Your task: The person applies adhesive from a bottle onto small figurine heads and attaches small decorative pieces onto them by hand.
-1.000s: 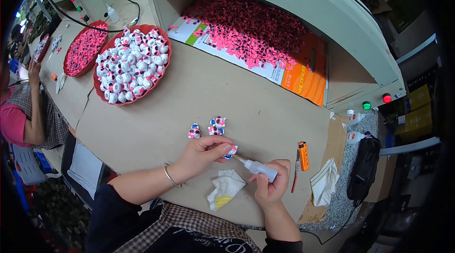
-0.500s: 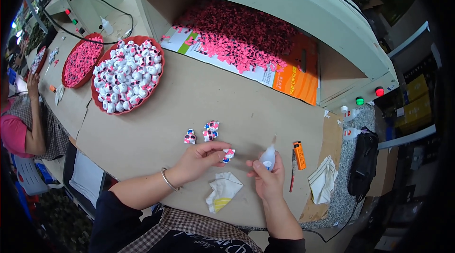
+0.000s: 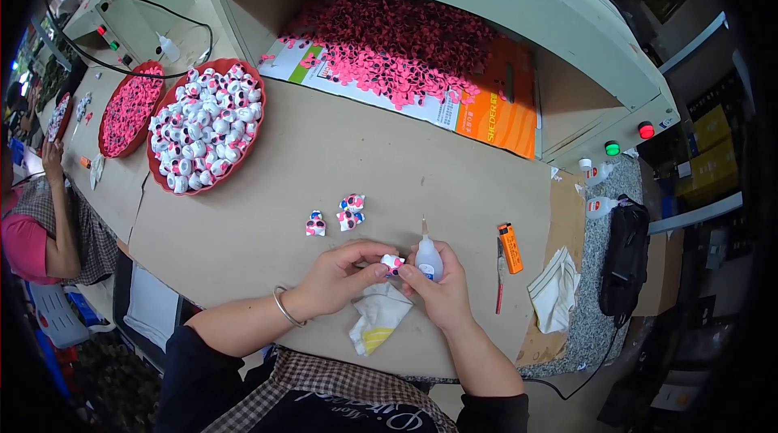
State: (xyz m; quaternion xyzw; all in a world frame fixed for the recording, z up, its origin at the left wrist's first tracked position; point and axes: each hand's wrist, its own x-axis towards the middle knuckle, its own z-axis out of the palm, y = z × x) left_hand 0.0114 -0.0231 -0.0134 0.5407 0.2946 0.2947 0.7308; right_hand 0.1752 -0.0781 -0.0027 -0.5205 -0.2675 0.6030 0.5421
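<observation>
Between thumb and fingers, my left hand [image 3: 344, 275] grips a small white animal figurine [image 3: 392, 263] with pink and dark patches. My right hand [image 3: 442, 291] is wrapped round a translucent dropper bottle [image 3: 429, 261], its thin tip pointing up and away from me. The right thumb reaches over to the figurine, so both hands meet at it. Beyond my left hand stand similar figurines with blue parts: one apart [image 3: 316, 224] and a close pair [image 3: 351, 212]. A white cloth with a yellow stripe [image 3: 377, 319] lies partly under my hands.
A red tray of white figurines [image 3: 257, 126] and another of pink pieces [image 3: 103, 135] stand left. Pink pieces [image 3: 405, 80] heap inside a pale green housing [image 3: 567, 44]. At right lie an orange object [image 3: 510, 248], a red pen-like tool [image 3: 499, 287] and a cloth [image 3: 553, 295]. A co-worker [image 3: 49, 222] sits far left.
My right hand has come left with the dropper bottle, and its thumb now meets the figurine. The bottle's tip has turned more straight away from me. The whole view has shifted slightly.
</observation>
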